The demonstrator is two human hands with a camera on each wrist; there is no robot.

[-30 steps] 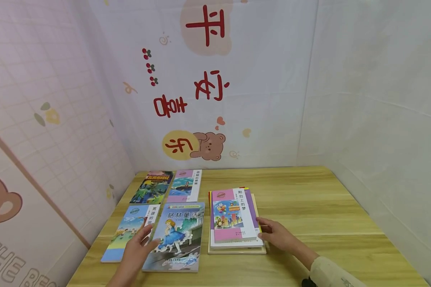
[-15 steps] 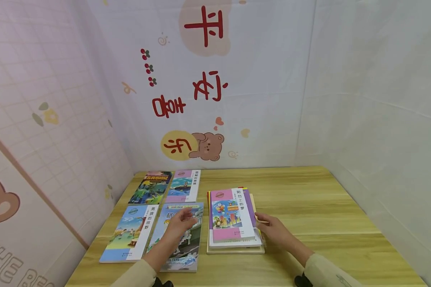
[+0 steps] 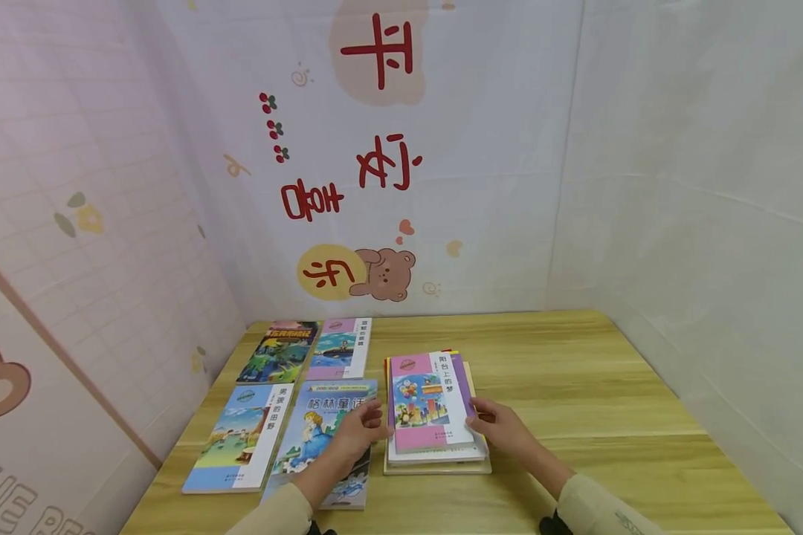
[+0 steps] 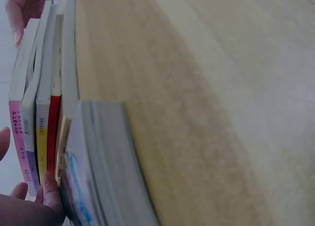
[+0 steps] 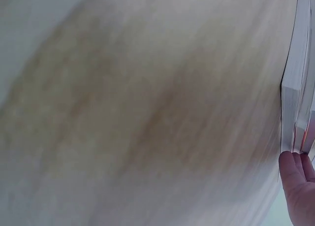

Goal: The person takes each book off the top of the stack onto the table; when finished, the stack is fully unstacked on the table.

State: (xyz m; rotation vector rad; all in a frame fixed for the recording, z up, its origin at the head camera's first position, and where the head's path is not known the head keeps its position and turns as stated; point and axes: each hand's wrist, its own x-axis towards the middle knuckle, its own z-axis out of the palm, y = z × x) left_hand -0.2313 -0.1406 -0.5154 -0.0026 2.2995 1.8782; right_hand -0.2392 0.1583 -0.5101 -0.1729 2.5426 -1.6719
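Observation:
A stack of several books [image 3: 435, 455] lies in the middle of the table, topped by a pink-and-white paperback [image 3: 418, 401] with balloons on its cover. My left hand [image 3: 358, 429] reaches over a blue picture book [image 3: 311, 427], its fingers at the stack's left side. In the left wrist view, the fingertips are right beside the pink, yellow and red spines [image 4: 42, 137]. My right hand [image 3: 505, 427] is at the opposite side, thumb by the top paperback's edge. From the right wrist view, its extended fingers [image 5: 294, 164] touch the stack's edge [image 5: 290, 108].
Left of the stack lie a dinosaur-covered book [image 3: 279, 353], a pink-and-white book with a sea picture [image 3: 337, 349] and a blue-and-white book [image 3: 237, 438], all flat. White printed cloth [image 3: 495, 148] hangs behind the wooden table [image 3: 595, 386].
My left hand has moved right from the blue-and-white book, across the blue picture book, to the stack's left side. My right hand stays at the stack's right edge, with only slight finger movement.

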